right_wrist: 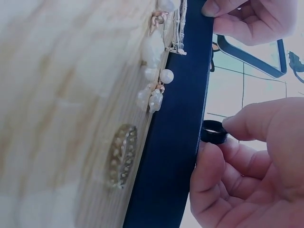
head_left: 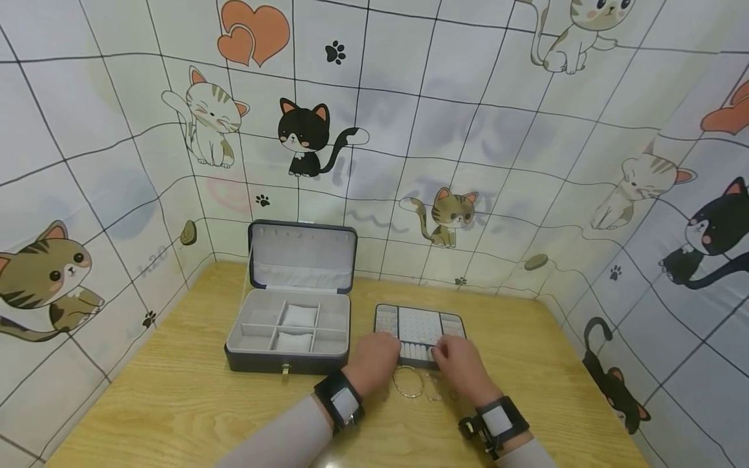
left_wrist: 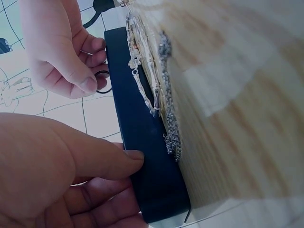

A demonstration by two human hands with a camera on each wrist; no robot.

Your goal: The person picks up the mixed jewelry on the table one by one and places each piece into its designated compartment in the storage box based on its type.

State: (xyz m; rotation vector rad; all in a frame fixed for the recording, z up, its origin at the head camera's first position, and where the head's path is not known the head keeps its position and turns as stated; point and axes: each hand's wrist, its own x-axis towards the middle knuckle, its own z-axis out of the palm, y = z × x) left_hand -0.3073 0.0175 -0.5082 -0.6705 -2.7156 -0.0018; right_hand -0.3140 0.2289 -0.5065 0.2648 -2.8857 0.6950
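Observation:
My right hand (head_left: 465, 372) pinches a black ring (right_wrist: 214, 138) between thumb and fingers, right at the top edge of a dark jewelry tray (head_left: 417, 364). My left hand (head_left: 377, 363) grips the tray at its front left, thumb (left_wrist: 135, 155) on the front wall and fingers curled behind it. In the head view the tray has white padded ring rolls (head_left: 415, 351) at the front and a pale studded panel (head_left: 419, 323) behind them. The ring is hard to make out there, small beside the right fingertips.
An open jewelry box (head_left: 287, 364) stands left of the tray, its lid (head_left: 304, 260) raised, with two white cushions (head_left: 300, 316) inside. In front of the tray lie a bangle (head_left: 407, 397), a silvery beaded strand (left_wrist: 170, 104), pearl jewelry (right_wrist: 152, 50) and an oval studded piece (right_wrist: 122, 156).

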